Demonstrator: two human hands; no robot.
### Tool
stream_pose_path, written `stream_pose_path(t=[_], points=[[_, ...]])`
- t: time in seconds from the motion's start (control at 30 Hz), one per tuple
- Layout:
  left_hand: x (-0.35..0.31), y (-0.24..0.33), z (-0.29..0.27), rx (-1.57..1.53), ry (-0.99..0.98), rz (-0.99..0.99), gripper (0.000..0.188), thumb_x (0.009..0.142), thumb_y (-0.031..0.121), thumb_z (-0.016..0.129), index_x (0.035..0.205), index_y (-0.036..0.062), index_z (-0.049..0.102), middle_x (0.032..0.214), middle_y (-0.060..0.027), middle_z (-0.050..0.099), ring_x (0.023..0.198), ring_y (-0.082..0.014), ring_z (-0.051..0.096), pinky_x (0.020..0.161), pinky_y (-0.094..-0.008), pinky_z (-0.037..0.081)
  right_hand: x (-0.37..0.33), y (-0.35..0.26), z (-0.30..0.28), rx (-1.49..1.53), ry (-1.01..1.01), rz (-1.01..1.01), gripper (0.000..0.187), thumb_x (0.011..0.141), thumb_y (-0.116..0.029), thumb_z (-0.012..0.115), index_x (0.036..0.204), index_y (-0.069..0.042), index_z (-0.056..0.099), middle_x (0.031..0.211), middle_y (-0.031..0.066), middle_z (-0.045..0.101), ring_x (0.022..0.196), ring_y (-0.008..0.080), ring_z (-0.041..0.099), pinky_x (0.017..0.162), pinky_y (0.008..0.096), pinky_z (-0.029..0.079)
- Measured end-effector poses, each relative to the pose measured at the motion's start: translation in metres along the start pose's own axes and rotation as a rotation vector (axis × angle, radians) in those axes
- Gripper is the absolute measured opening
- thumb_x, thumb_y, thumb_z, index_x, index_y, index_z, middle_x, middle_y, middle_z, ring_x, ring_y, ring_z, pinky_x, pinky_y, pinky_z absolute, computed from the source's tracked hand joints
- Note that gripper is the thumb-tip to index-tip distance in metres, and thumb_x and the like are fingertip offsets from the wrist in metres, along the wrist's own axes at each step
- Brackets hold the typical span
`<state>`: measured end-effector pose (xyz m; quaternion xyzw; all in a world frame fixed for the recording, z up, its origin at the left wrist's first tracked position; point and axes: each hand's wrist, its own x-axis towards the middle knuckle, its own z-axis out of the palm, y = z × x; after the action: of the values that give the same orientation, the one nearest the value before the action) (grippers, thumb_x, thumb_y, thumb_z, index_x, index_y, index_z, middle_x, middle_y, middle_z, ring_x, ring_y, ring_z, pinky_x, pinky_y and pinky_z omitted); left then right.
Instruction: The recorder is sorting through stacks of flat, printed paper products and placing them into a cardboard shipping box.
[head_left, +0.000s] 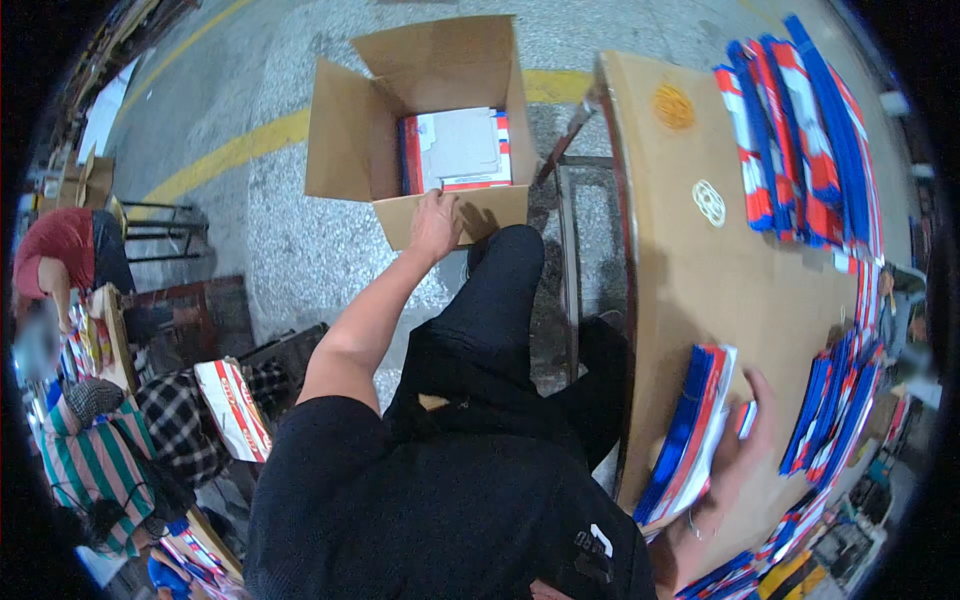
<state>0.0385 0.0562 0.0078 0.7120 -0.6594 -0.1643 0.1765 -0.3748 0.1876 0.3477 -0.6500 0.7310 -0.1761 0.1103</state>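
Note:
An open cardboard box (410,222) stands on the floor in front of me. Inside it lie flat printed cartons (460,147) in white, grey, red and blue. My left hand (437,225) is at the box's near wall, fingers closed over its top edge. On the table to my right is a bundle of flat blue, red and white cartons (690,430). My right hand (738,450) is against the right side of this bundle, its fingers stretched out and slightly curved, not wrapped round it. The lower part of the bundle is partly behind that hand.
The brown table (690,290) carries yellow rubber bands (673,106), pale rubber bands (709,203) and more carton stacks (800,140) along its far side. Other stacks (830,405) lie right of my hand. At left, people (100,450) work at tables near a white-and-red box (233,410).

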Motion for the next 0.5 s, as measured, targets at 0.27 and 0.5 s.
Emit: stream_pose_path(t=[0.27,0.5], points=[[0.072,-0.113,0.069,-0.242,0.144,-0.367,0.035,0.086,0.02,0.06,0.117,0.0031,0.058,0.112,-0.0244,0.059,0.11,-0.0411,0.054,0.097,-0.0454,0.044,0.154,-0.034,0.167,-0.272,-0.362,-0.601,0.06,0.083,-0.007,0.062,0.14,-0.009,0.044,0.151,0.0216,0.03,0.139,0.0419,0.029,0.112,0.051,0.027],[0.117,-0.237,0.169,-0.052,-0.411,-0.733,0.04,0.085,0.029,0.054,0.117,0.0091,0.066,0.121,-0.0167,0.064,0.113,-0.0301,0.061,0.096,-0.0398,0.048,0.153,0.0,0.183,-0.197,-0.382,-0.613,0.056,0.091,-0.032,0.048,0.141,-0.009,0.042,0.148,0.0318,0.025,0.133,0.0552,0.027,0.105,0.0656,0.026]])
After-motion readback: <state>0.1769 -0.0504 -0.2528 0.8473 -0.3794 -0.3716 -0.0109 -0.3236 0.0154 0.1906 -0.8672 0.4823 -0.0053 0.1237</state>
